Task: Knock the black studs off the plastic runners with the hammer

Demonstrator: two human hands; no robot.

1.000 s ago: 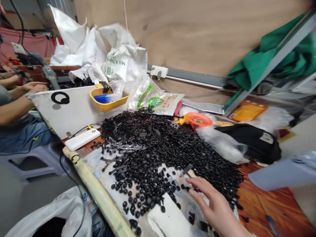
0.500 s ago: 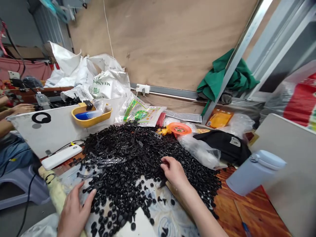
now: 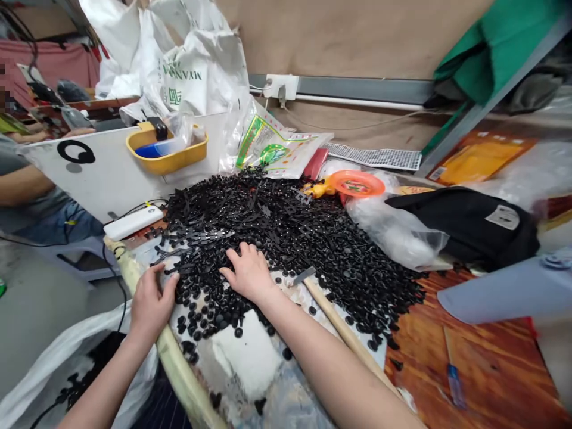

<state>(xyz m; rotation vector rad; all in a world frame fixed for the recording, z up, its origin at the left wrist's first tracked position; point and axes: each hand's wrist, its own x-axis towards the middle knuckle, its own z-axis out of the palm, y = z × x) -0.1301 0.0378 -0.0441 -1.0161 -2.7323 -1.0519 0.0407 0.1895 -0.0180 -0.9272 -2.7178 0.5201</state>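
Note:
A big heap of small black plastic parts, many of them round-headed studs or clips, covers the table. Palm down, my right hand rests on the front left of the heap, fingers spread among the pieces. My left hand is by the table's padded left edge, thumb and fingers apart, beside the loose pieces. Nothing shows in either hand. A hammer with a wooden handle lies just right of my right forearm, partly under it. In front of the heap is a white block or folded pad.
A yellow tray hangs on a white board at left, above a white power bank. Orange dish, black bag, blue bottle and screwdriver are at right. A white sack stands below left. Another person sits at far left.
My right hand has moved left across the heap, from beside the hammer to the pile's left part. My left hand stays near the table's left edge. The view has dipped and come closer.

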